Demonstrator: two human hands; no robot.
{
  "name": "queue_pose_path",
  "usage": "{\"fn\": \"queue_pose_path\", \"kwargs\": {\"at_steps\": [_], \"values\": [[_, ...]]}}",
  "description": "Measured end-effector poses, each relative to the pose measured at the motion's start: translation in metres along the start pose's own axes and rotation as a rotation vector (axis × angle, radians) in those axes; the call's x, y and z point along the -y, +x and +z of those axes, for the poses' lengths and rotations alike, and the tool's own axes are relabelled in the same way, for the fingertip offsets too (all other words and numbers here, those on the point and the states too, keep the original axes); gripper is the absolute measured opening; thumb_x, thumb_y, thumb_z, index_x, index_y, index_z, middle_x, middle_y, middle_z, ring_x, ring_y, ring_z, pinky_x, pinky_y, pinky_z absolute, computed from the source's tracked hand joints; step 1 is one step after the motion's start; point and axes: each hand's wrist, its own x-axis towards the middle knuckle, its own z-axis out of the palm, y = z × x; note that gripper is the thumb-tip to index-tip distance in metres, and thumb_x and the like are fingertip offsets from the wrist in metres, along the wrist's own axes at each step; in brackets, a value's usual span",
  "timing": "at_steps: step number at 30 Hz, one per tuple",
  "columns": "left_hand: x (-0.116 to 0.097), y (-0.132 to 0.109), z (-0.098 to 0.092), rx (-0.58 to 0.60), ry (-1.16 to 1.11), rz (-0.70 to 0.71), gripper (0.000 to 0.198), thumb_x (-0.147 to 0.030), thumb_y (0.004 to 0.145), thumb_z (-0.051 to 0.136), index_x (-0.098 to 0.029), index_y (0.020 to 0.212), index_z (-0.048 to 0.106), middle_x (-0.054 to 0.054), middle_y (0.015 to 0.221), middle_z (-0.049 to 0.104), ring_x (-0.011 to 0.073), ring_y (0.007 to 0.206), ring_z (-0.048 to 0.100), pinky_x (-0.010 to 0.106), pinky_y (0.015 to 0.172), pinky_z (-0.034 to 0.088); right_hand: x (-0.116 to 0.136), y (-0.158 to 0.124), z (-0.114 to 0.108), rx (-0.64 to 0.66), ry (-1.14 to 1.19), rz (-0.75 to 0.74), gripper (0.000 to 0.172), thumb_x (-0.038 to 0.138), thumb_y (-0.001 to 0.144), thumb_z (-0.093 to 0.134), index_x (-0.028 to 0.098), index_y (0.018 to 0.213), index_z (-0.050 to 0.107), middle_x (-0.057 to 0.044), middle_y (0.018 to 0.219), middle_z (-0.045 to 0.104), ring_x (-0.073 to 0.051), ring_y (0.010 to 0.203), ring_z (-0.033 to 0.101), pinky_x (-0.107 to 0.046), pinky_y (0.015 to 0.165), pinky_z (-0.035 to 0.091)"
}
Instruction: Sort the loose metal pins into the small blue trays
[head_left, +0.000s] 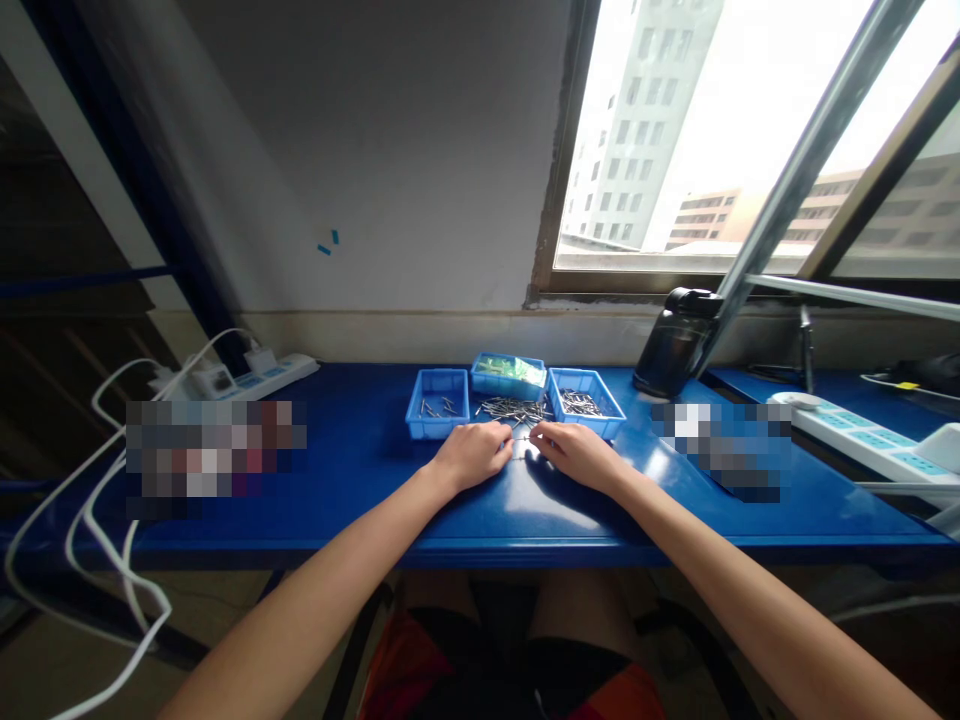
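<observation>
Both my hands rest low over the blue table (337, 500), close together. My left hand (474, 452) is closed, its fingertips pressed together in front of the left tray; what they hold is too small to make out. My right hand (576, 452) pinches at the near end of a thin metal pin (524, 438), which points toward my left fingertips. Just beyond lies a loose pile of thin metal pins (514, 410). A blue tray (438, 428) on the left has several pins in it. Many more fill the bottom of the right blue tray (616, 412).
A third blue tray (495, 385) at the back holds a green plastic packet (517, 370). A black bottle (671, 345) stands toward the right by the window. Power strips (277, 376) with white cables lie at the left and right. Blurred patches cover items on both sides.
</observation>
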Motion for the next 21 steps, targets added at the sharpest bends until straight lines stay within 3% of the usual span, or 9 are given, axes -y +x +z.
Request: {"fn": "queue_pose_path", "kwargs": {"at_steps": [21], "values": [[0.0019,0.0003,0.0019,-0.045,-0.003,0.026,0.025,-0.031,0.091,0.035,-0.018,0.087,0.056,0.002,0.084,0.064,0.0165,0.076,0.062,0.024,0.063,0.045,-0.0040,0.0000,0.0013,-0.040,0.025,-0.002,0.024,0.032,0.089,0.039,0.021,0.090,0.060,-0.004,0.083,0.068,-0.016,0.073,0.062,-0.024,0.064,0.042]]}}
